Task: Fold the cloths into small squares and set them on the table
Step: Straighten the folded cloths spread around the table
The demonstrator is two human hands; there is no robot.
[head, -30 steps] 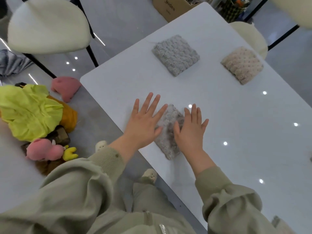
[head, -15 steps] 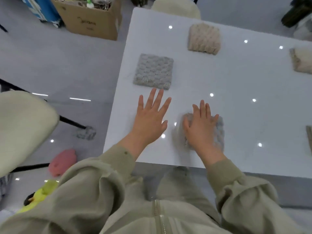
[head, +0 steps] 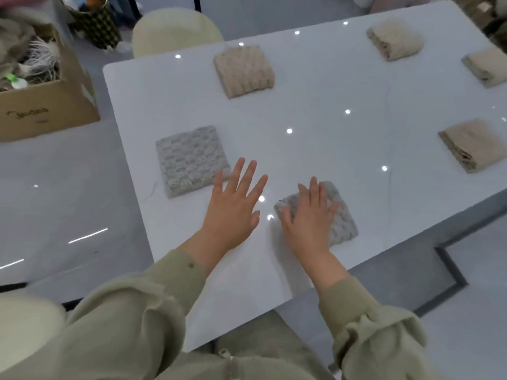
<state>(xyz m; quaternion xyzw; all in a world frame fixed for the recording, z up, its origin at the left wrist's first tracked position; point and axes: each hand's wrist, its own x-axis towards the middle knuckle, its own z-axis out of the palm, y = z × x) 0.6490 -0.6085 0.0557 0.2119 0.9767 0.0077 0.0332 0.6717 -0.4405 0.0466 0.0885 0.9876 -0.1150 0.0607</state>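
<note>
A small folded grey cloth [head: 341,219] lies near the front edge of the white table [head: 315,113]. My right hand [head: 308,218] presses flat on it with straight fingers. My left hand [head: 233,212] is spread open to its left, over bare tabletop, holding nothing. Another folded grey cloth [head: 190,160] lies just beyond my left fingertips. A folded beige knit cloth [head: 244,71] sits further back. Three more folded beige cloths [head: 393,42] [head: 487,67] [head: 473,145] lie along the right side.
An open cardboard box [head: 46,100] full of odds and ends stands on the floor at the left. A cream chair [head: 175,31] stands behind the table's far end, and another cream seat [head: 24,325] is at my lower left.
My left hand has come off the grey cloth and moved left, while my right hand stays flat on it. The view has swung right, bringing more folded cloths into sight.
</note>
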